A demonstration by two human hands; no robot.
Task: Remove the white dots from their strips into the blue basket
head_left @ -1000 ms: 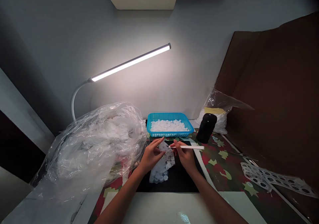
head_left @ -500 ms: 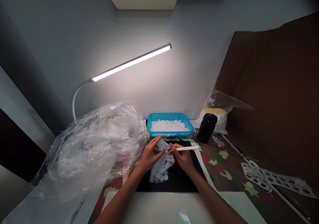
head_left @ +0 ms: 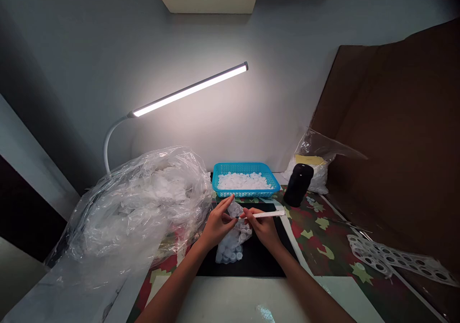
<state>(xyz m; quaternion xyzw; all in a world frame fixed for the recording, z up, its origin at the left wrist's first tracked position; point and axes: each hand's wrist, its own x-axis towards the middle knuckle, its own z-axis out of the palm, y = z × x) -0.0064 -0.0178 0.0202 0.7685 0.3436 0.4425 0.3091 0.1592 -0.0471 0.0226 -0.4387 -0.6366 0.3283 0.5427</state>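
Observation:
My left hand (head_left: 218, 225) grips the upper end of a translucent plastic sheet of small round caps (head_left: 230, 245), which hangs down onto a black mat (head_left: 247, 260). My right hand (head_left: 264, 228) is close beside it, pinching a slim white stick (head_left: 268, 214). The stick's inner end reaches the caps between my hands, and my fingers hide that tip. Its outer end points right, over the mat.
A blue plastic basket (head_left: 246, 180) of white round pieces stands just beyond my hands. A bulky clear plastic bag (head_left: 143, 208) lies on the left. A black cylinder (head_left: 298, 185) stands to the right, and a perforated sheet (head_left: 393, 260) lies on a camouflage-patterned cloth (head_left: 323, 246).
The right hand and white stick have shifted left, closer to the caps. The top of the cap sheet has risen between my hands, and the left hand has barely moved.

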